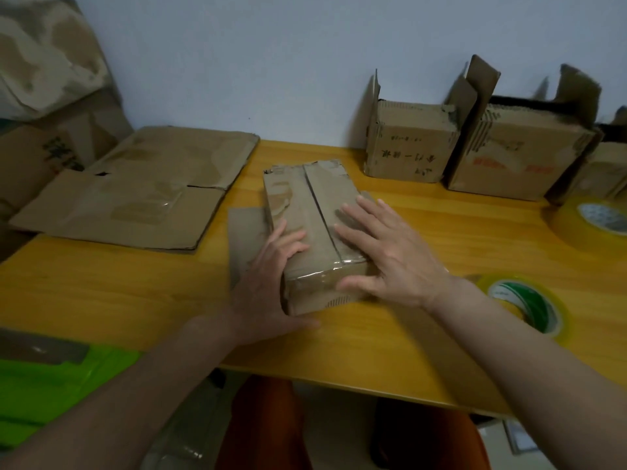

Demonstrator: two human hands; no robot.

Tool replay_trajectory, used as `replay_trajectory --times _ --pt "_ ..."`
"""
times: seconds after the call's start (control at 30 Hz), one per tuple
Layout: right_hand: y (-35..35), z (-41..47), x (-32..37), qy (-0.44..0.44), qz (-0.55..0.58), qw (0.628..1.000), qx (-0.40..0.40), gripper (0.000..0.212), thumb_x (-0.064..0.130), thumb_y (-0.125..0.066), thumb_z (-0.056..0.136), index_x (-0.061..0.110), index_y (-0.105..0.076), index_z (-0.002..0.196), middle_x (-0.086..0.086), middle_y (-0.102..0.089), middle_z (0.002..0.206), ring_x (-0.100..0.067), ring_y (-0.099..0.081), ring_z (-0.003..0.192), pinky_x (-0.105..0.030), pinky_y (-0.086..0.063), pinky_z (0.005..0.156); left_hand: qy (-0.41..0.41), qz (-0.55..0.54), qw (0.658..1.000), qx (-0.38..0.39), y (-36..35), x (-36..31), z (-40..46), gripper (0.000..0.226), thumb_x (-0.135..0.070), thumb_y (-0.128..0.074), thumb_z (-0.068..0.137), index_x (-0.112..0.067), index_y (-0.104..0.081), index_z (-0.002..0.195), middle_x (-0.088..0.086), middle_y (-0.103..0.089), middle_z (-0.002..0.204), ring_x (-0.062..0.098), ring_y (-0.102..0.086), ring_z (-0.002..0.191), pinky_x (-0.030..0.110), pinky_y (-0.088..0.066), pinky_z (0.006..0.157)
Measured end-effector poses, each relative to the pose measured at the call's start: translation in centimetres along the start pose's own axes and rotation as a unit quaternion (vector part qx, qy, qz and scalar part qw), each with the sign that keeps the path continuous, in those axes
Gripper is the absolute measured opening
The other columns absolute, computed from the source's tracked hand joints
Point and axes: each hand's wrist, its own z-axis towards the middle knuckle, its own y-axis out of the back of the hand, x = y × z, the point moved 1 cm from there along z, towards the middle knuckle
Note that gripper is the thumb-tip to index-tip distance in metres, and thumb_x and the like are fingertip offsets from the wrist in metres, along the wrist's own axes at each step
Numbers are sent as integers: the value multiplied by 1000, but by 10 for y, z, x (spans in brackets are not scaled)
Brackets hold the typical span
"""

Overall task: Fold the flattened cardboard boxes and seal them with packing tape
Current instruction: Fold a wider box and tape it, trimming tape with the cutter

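A small cardboard box (pixel 302 205) stands folded in the middle of the yellow table (pixel 101 300), its two top flaps closed with a seam down the middle. My left hand (pixel 268 286) lies against its near left corner, fingers flat on the left flap. My right hand (pixel 390 256) presses flat on the right flap, thumb on the near side. A roll of packing tape (pixel 529 303) lies just right of my right wrist. Flattened boxes (pixel 142 191) lie stacked at the back left.
Open folded boxes (pixel 410 140) (pixel 515 154) line the wall at the back right. A second tape roll (pixel 590 222) sits at the right edge. A flat cardboard piece (pixel 244 232) lies left of the box. A green item (pixel 51 378) sits off the near left.
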Motion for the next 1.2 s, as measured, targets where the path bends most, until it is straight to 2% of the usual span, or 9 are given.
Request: replay_trajectory --times 0.1,0.23,0.33,0.5,0.7,0.83,0.97,1.1,1.2 --pt "0 18 28 -29 3 998 47 86 78 -18 84 25 -28 150 -5 -33 153 -24 -22 145 -40 -8 120 -12 6 1000 4 -2 0 -4 106 -63 -78 62 -7 -33 140 8 -31 153 26 -14 149 31 -11 121" --pt "-4 21 27 -7 -16 994 107 82 79 -13 82 36 -9 151 -3 -23 158 -23 -19 145 -44 -10 119 -26 39 999 20 6 4 -9 103 -61 -75 66 -11 -31 145 5 -29 153 25 -15 148 46 -19 118" --pt "-3 21 24 26 -40 991 125 92 83 -13 79 28 -10 153 -5 -20 159 -23 -17 146 -47 -13 119 -17 58 998 21 5 5 -13 108 -60 -78 64 -15 -26 147 3 -26 154 22 -13 148 45 -20 117" --pt "7 28 45 -35 28 989 140 102 82 -21 72 21 -16 153 3 -13 160 -15 -3 148 -36 4 119 -3 54 998 22 1 2 -16 114 -66 -72 64 -11 -19 149 6 -24 155 20 -10 149 45 -20 118" --pt "2 26 48 -5 -18 988 153 99 80 -17 76 17 -15 153 -4 -14 160 -21 -5 148 -35 5 118 -25 23 997 68 23 4 -13 81 -30 -55 78 -10 -26 150 1 -24 157 14 -9 149 38 -22 119" --pt "3 20 45 -13 -34 987 155 95 73 -39 80 20 -10 154 -3 -9 161 -22 1 148 -35 9 117 -20 18 997 71 30 8 -10 59 -33 -36 95 -13 -31 150 -1 -26 157 7 -9 148 16 -7 117" --pt "0 15 44 -34 -52 986 153 106 72 -55 76 21 -6 154 -2 -5 161 -22 5 148 -34 11 116 -26 -2 999 47 24 13 -8 57 -46 -33 100 -12 -39 146 1 -34 154 11 -17 147 21 -13 119" --pt "5 18 47 -57 -4 983 176 122 95 -24 57 23 -8 154 2 -7 161 -18 2 148 -35 8 118 -13 -5 1000 -15 10 8 -10 55 -42 -49 94 -8 -47 138 5 -43 146 18 -26 145 38 -25 118" --pt "9 21 54 -122 53 980 151 118 95 -13 57 26 -18 153 7 -15 159 -13 -8 146 -35 -4 118 4 -13 997 -72 -3 4 -10 54 -37 -55 89 -7 -49 133 9 -48 141 23 -32 142 45 -31 115"
